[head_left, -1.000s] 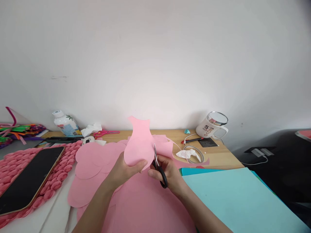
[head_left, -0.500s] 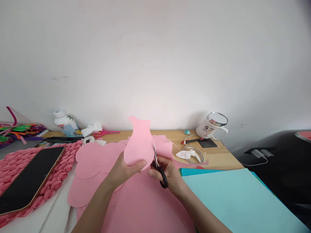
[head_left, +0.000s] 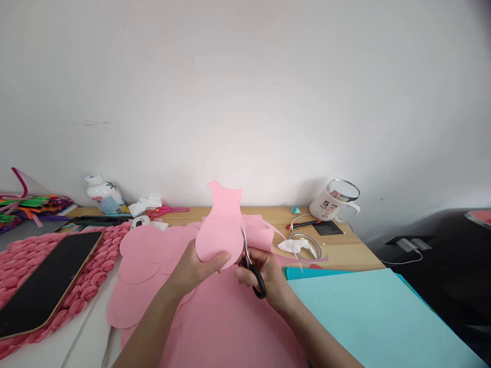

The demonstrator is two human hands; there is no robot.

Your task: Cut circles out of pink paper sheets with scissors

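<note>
Pinched under my left thumb is a piece of pink paper (head_left: 219,236), with a round outline at its near end and a ragged strip rising behind. My left hand (head_left: 199,271) is closed on its lower edge. Black-handled scissors (head_left: 251,268) are in my right hand (head_left: 266,278), their blades pointing up along the paper's right edge. Some of my right fingers are hidden behind the handles. Below both hands lie more pink sheets (head_left: 230,327). Several pink paper rounds (head_left: 140,266) overlap to the left.
A phone (head_left: 49,278) rests on a pink woven mat (head_left: 86,286) at left. Light-blue paper (head_left: 368,306) lies at right. Along the back stand a white bottle (head_left: 104,195) and a mug (head_left: 333,202), with pink scissors (head_left: 169,210), crumpled tissue (head_left: 298,246) and a cable (head_left: 316,240).
The upper strip of the held paper has shifted slightly right. A thin pink offcut now curls farther out to the right of the scissors. Both hands have barely moved.
</note>
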